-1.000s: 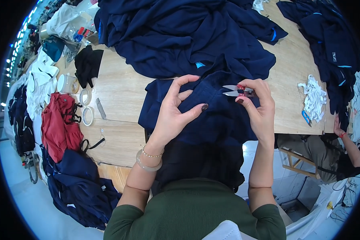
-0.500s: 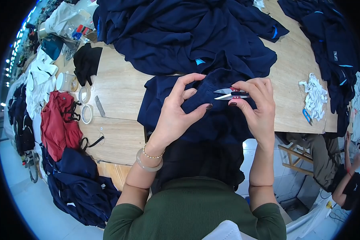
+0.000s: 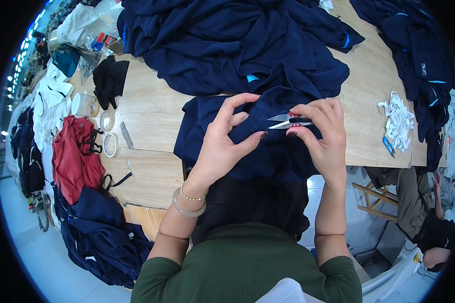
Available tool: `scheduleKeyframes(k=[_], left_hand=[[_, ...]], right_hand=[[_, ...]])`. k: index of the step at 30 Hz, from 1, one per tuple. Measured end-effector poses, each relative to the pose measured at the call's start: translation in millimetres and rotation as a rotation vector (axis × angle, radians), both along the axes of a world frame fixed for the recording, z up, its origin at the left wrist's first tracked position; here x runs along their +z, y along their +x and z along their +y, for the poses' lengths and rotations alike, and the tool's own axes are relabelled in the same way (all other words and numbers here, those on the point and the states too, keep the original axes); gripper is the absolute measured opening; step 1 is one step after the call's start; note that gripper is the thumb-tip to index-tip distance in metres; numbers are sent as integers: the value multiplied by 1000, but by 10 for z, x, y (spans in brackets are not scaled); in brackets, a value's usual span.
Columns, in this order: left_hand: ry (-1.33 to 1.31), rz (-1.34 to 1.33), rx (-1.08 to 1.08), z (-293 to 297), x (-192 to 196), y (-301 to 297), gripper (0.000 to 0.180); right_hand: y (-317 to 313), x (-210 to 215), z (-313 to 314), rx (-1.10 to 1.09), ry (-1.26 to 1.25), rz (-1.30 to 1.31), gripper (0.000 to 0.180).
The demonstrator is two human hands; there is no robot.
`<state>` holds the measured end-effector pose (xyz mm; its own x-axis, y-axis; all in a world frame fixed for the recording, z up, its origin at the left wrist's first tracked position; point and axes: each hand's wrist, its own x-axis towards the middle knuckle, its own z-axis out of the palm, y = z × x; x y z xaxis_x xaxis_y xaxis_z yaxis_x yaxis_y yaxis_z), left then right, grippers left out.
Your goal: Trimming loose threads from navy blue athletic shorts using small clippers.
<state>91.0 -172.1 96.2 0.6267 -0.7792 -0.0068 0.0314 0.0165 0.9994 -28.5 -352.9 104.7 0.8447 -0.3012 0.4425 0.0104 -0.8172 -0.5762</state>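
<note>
The left hand pinches a fold of a dark blue garment between its thumb and its fingers, and it lifts the cloth up a little. This garment lies at the near edge of a wooden table and hangs down over the edge toward the person. The right hand is curled around small thread snips with a dark handle. The two silver blades point to the left, toward the pinched fold, and their tips sit right at the cloth. The blades look a little bit apart. Behind the hands there is a big pile of dark blue clothes. On the left side of the table are two rolls of tape, a black cloth and some red clothes. On the right side lies a small heap of white scraps, with blue-handled scissors just beside it.
</note>
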Motion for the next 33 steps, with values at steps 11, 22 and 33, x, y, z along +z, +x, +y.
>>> scheduleKeyframes(k=[11, 22, 33], left_hand=[[-46, -52, 44, -26, -28, -19, 60], [-31, -29, 26, -24, 4, -13, 59], [-41, 57, -66, -4, 44, 19, 60]], right_hand=[[0, 9, -3, 8, -58, -14, 29], [30, -34, 2, -9, -89, -91, 28], [40, -78, -58, 50, 31, -72, 28]])
